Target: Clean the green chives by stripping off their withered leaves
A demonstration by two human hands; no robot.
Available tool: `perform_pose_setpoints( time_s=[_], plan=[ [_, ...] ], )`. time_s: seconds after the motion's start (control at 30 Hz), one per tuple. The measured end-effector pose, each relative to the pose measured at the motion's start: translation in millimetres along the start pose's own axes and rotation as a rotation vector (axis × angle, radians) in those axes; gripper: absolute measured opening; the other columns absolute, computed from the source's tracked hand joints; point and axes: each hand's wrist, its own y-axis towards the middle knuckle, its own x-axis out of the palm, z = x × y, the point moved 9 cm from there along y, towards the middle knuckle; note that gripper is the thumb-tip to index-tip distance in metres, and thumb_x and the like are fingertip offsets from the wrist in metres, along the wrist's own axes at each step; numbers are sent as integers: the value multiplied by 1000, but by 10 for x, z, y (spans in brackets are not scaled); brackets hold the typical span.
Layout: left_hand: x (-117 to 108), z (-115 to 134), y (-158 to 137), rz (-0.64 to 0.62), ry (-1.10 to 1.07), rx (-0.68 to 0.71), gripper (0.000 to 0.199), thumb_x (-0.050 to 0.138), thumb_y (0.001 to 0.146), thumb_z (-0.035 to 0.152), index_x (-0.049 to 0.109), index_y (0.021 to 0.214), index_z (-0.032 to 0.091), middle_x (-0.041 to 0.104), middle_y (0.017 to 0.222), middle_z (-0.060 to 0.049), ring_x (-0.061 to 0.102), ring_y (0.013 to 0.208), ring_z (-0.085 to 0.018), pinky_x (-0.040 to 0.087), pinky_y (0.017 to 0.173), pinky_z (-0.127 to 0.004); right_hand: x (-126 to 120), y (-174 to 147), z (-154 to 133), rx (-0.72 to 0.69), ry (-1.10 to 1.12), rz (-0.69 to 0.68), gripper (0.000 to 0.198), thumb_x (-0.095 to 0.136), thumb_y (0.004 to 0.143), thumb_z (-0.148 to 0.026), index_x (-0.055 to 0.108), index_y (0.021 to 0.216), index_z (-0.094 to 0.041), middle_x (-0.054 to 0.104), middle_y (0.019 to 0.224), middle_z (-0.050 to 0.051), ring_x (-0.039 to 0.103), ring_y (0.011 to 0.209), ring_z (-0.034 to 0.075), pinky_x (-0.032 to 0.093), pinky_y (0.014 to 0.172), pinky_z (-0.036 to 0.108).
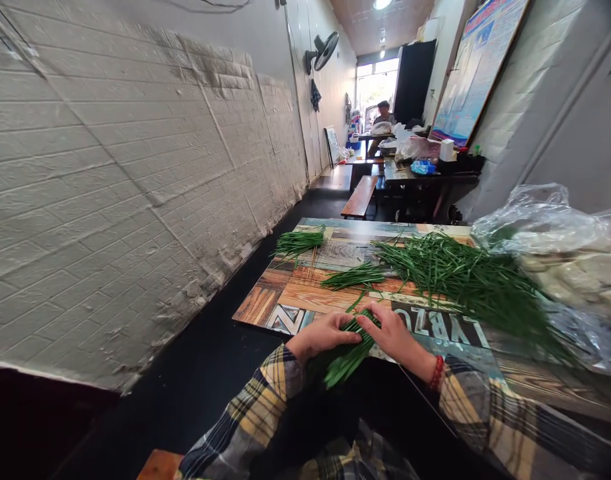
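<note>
My left hand (330,333) and my right hand (382,327) are both closed around one bunch of green chives (350,363) at the table's near edge. The cut ends of the bunch hang over the edge toward me. Just beyond my hands lies a smaller bundle of chives (354,275). Farther left is another bundle (300,243), with thin wooden skewers (312,263) beside it. A large loose heap of chives (450,267) spreads over the right side of the table.
A clear plastic bag (575,260) with pale contents stands at the table's right. The wood-patterned tabletop (265,293) ends near the brick wall (150,220). Beyond are a bench (360,197), a cluttered table (425,175) and a seated person (384,115).
</note>
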Motion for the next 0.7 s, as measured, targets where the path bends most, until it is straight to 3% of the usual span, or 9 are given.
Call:
perform_pose_setpoints(
  time_s=[0.2,0.33,0.43,0.53,0.7],
  plan=[
    [35,-76,103,27,7,-67,43,77,64,47,66,87,13,61,69,2,50,58,-9,41,58,-22,42,-15,211,47,47,75,29,40,91,-42,60,82,-22,68,75,2,63,72,17,47,68,29],
    [-14,94,262,65,34,31,41,76,65,46,66,87,13,64,75,0,54,65,-10,43,63,-23,-136,57,378,59,18,143,31,39,92,-43,60,82,-23,66,72,2,60,68,17,46,66,29],
    [-325,247,294,289,53,140,39,76,66,42,66,89,13,68,83,-3,59,75,-13,45,69,-23,-268,119,631,99,-20,162,36,37,91,-48,59,81,-21,59,64,-1,55,60,16,42,59,27],
    [-715,310,178,535,-26,195,39,74,68,42,63,93,13,69,84,-5,62,73,-13,47,71,-25,-333,199,901,134,-61,142,41,38,90,-52,60,79,-20,57,63,-1,53,60,16,39,58,27],
    [-1070,305,17,726,-150,238,38,71,71,44,63,89,12,67,74,-3,59,60,-10,45,61,-23,-293,371,1157,156,-67,61,44,40,88,-54,63,78,-18,57,62,0,52,59,15,38,57,26]
  ],
)
